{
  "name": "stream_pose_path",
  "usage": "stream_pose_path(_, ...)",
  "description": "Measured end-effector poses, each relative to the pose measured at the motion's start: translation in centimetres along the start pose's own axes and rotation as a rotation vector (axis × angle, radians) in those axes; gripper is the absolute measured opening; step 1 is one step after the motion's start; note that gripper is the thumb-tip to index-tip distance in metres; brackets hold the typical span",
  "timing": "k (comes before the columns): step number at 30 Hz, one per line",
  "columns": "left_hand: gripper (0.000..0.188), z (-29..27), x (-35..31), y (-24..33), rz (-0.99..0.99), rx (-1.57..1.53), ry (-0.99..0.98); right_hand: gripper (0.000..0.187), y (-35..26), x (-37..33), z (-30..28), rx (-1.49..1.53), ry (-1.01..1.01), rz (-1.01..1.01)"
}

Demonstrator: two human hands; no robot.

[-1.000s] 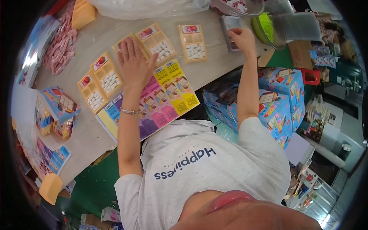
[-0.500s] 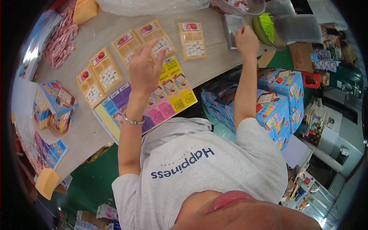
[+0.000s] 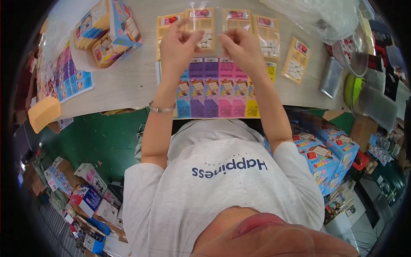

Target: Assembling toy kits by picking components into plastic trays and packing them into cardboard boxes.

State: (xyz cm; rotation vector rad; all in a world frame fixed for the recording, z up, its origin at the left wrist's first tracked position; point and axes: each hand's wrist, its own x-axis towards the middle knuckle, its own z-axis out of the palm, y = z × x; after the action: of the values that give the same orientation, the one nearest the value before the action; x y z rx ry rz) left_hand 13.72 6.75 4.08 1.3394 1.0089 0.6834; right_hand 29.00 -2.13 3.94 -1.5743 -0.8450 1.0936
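Note:
My left hand (image 3: pixel 180 53) and my right hand (image 3: pixel 243 48) are raised side by side over the table, thumbs and fingertips pinched. Between them stretches what looks like a clear plastic bag (image 3: pixel 217 25), its film faint and shiny. Beneath and behind the hands stand yellow compartment trays in a row; the second tray (image 3: pixel 200 13) and the fourth tray (image 3: pixel 266 39) each carry a red-printed sachet and small white pieces. The left wrist partly covers the first tray. Under the wrists lies a stack of colourful printed sheets (image 3: pixel 212 94).
Apart at right lies another filled tray (image 3: pixel 296 60), beside a grey metal container (image 3: pixel 331 78) and a clear bowl (image 3: pixel 354 88) with green shreds. A display box (image 3: pixel 124 30) holding trays stands at left. Blue printed cartons (image 3: pixel 321 158) are stacked below the table's right side.
My right hand has left the grey container and come over beside the left, with clear film now showing between them. My view has turned, so the tray row now lies straight ahead.

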Motion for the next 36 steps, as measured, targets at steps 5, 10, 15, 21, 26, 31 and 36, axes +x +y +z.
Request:
stream_pose_path(5, 0.048, -1.6, 2.9, -2.7, 0.415, 0.946, 0.334, 0.029, 2.4, 4.0, 3.7, -0.872, 0.280, -0.270)
stream_pose_path(10, 0.055, 0.5, 3.7, -3.4, 0.661, 1.134, 0.126, 0.025, 2.7, 3.6, 3.9, -1.040, 0.289, -0.171)
stream_pose_path(15, 0.064, 2.2, 3.2, -6.7, 0.692, 1.192, -0.004, 0.023, 0.3, -1.5, -1.9, -0.745, 0.362, -0.330)
stream_pose_path(21, 0.078, 3.5, 2.4, -6.4, 0.596, 1.340, 0.002, 0.022, 3.6, -10.7, -23.2, -0.768, 1.091, -0.076)
stream_pose_path(26, 0.072, 4.4, 2.5, -6.8, 0.610, 1.308, -0.012, 0.025, 7.6, -11.2, -28.5, -0.958, 0.882, 0.201)
stream_pose_path(31, 0.062, 3.2, 3.0, -7.2, 0.609, 1.260, -0.056, 0.031, 8.1, -11.5, -30.8, -0.428, 0.788, 0.249)
stream_pose_path(36, 0.061, 2.9, 3.3, -7.6, 0.633, 1.266, -0.038, 0.027, 7.7, -11.6, -31.6, -0.188, 0.717, 0.253)
